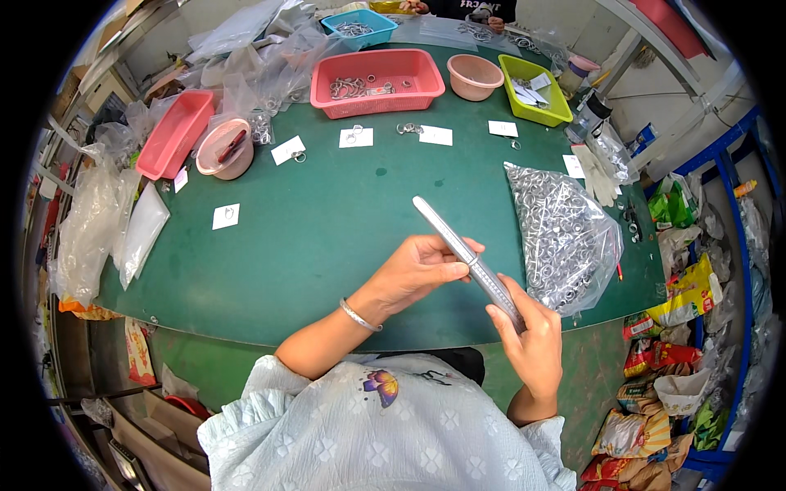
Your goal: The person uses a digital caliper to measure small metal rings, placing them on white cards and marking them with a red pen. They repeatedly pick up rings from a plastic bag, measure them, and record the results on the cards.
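A silver tapered ring mandrel (pixel 442 226) slants over the near part of the table, its narrow end up and to the left. My right hand (pixel 534 337) is closed around its thick lower end. With thumb and fingers, my left hand (pixel 424 268) pinches a small metal ring (pixel 472 260) that sits around the mandrel about midway. My left fingertips partly cover the ring. To the right of my hands, a clear plastic bag (pixel 561 233) full of silver rings lies on the green table (pixel 327 262).
Paper slips (pixel 356 137) with rings beside them line the middle. Behind stand a red basket (pixel 377 102), a pink bowl (pixel 475 78), a green basket (pixel 536 90) and a blue basket (pixel 360 29). Plastic bags pile at left (pixel 94 221). Across the table, a person's hand (pixel 495 24) shows.
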Motion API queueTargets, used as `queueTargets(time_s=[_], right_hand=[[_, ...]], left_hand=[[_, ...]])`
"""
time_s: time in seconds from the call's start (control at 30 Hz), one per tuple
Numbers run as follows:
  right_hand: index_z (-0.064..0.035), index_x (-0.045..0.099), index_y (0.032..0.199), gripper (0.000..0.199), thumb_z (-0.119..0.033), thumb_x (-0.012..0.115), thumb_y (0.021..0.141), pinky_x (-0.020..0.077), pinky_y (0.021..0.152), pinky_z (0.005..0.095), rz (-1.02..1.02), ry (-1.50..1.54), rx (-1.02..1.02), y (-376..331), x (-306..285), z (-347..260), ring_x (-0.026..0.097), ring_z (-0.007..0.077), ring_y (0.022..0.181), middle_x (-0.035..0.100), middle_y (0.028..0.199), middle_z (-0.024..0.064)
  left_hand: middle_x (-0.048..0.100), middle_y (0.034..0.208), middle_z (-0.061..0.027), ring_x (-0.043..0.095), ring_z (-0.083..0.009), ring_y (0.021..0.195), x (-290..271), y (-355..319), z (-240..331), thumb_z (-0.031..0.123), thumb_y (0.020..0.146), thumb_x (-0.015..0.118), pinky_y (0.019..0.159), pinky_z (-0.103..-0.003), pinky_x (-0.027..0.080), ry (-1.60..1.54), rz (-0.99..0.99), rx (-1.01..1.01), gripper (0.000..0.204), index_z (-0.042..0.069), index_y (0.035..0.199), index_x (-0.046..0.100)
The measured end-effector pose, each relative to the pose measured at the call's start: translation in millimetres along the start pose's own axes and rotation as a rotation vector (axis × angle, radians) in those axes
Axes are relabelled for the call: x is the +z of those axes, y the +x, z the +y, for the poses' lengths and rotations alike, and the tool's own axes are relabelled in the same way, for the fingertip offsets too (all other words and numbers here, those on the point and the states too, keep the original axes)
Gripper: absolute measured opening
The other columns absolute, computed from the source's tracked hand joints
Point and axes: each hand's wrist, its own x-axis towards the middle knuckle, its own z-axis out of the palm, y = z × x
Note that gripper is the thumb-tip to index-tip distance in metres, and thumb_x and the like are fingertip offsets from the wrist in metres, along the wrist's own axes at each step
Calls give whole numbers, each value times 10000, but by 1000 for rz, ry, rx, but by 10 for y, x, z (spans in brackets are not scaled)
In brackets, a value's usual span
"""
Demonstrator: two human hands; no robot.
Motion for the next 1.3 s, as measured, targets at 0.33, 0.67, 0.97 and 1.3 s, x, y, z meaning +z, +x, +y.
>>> queueTargets(time_s=[0.33, 0.67, 0.97, 1.3], right_hand=[[-7, 595, 1106, 348, -163, 670, 804, 462, 531, 371, -2, 32, 11, -5, 7, 14, 617, 314, 593, 629, 752, 181], [-5, 594, 1099, 341, -165, 668, 807, 464, 535, 370, -9, 8, 22, -12, 7, 4, 619, 315, 602, 633, 763, 181], [-3, 593, 1094, 334, -170, 661, 813, 466, 540, 369, -6, 9, 32, -16, 28, 4, 622, 320, 614, 636, 773, 181], [-3, 599, 1083, 314, -157, 654, 816, 468, 530, 359, 29, 29, 25, -21, 73, 1, 627, 296, 593, 633, 749, 176]], left_hand=[[586, 1054, -108, 565, -175, 980, 1, 10, -16, 58, 837, 629, 872, -327, 447, -11, -21, 10, 325, -40, 1139, 562], [577, 1075, -110, 562, -172, 990, 6, 21, -11, 69, 843, 626, 885, -330, 446, 25, -40, 39, 327, -42, 1142, 552], [567, 1100, -121, 551, -180, 1032, -7, 21, -23, 72, 851, 619, 914, -345, 440, 40, -60, 62, 335, -46, 1154, 538], [566, 1070, -107, 544, -175, 1002, 20, 21, -40, 67, 862, 588, 869, -331, 433, 39, -41, 88, 310, -41, 1150, 547]])
